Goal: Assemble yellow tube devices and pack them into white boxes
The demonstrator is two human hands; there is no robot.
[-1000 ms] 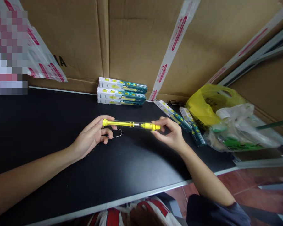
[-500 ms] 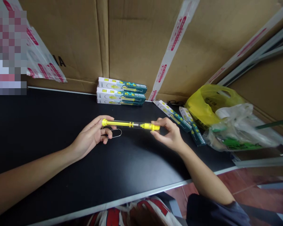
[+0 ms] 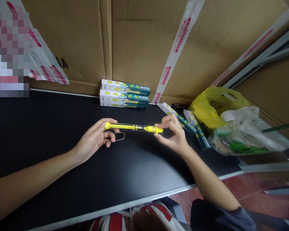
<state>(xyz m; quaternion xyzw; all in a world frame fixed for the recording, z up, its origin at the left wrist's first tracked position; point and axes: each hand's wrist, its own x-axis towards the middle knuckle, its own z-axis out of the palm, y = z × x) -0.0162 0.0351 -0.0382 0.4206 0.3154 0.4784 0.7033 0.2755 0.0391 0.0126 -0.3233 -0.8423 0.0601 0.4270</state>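
A clear tube with yellow inner parts and yellow ends (image 3: 127, 127) is held level above the black table (image 3: 106, 183). My left hand (image 3: 93, 138) grips its left end, and a thin metal wire loop (image 3: 121, 136) sticks out by the curled lower fingers of that hand. At the other end, my right hand (image 3: 173, 134) pinches the yellow cap (image 3: 155, 129) between thumb and fingers.
Printed narrow boxes (image 3: 124, 98) are stacked by the cardboard wall (image 3: 139, 41). Two more boxes (image 3: 177, 118) lie at the right, beside a yellow plastic bag (image 3: 204, 106) and a clear plastic bag (image 3: 245, 138). Metal framing stands at the far right.
The fingers of my right hand have shifted slightly at the yellow cap, with the index finger raised a little. My left hand keeps its grip.
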